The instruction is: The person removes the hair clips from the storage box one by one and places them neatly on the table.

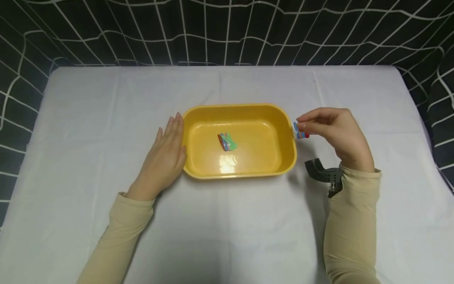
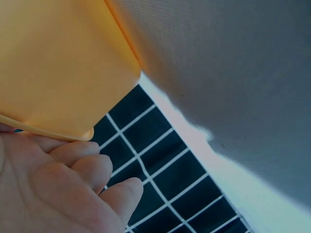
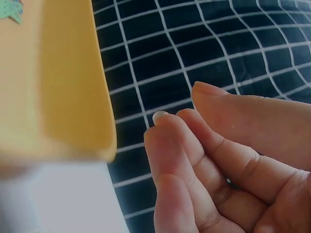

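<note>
A yellow basin point(image 1: 239, 105) stands on the white-covered table. Inside it lies a small pile of red, blue, pink and green plastic clips point(image 1: 227, 142). My left hand point(image 1: 161, 159) lays its nearly straight fingers against the basin's left side. At the right rim, my right hand point(image 1: 338, 132) pinches a cluster of small blue, white and red plastic clips point(image 1: 299, 132) with thumb and forefinger. The right wrist view shows the curled fingers beside the basin wall point(image 3: 77, 73), but the clips in the hand are mostly hidden there.
The white cloth point(image 1: 220, 225) has faint creases. Dark netting with white cords point(image 1: 227, 35) hangs behind the table and down both sides. A black wrist mount point(image 1: 324, 171) sticks out from the right sleeve point(image 1: 352, 225).
</note>
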`<state>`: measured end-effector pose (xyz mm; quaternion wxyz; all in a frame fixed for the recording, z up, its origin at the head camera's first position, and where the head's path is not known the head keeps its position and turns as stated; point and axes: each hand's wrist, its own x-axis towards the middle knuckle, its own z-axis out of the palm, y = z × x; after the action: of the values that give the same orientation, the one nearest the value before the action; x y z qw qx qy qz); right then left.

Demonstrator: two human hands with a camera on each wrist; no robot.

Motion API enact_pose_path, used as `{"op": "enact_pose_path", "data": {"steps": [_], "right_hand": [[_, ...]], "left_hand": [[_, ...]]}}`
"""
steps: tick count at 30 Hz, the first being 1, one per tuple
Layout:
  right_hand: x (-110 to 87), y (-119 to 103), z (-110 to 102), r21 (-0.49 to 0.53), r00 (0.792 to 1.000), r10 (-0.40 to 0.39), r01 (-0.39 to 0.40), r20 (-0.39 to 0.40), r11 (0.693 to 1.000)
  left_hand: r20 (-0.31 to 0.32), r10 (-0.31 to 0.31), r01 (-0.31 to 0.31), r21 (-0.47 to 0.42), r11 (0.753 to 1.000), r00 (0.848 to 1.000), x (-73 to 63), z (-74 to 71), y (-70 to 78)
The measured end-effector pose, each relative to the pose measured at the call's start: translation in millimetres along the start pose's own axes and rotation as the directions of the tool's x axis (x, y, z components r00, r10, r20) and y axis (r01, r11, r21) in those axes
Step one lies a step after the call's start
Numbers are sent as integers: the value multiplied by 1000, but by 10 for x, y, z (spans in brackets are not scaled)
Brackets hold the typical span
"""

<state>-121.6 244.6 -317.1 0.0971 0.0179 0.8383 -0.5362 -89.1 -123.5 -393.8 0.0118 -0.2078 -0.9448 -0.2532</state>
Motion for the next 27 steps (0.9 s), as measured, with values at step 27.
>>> {"op": "enact_pose_path", "data": {"steps": [27], "right_hand": [[285, -336, 604, -155, 969, -5, 45, 247, 987]], "left_hand": [[-19, -2, 1, -10, 1000, 1000, 1, 16, 5]]}}
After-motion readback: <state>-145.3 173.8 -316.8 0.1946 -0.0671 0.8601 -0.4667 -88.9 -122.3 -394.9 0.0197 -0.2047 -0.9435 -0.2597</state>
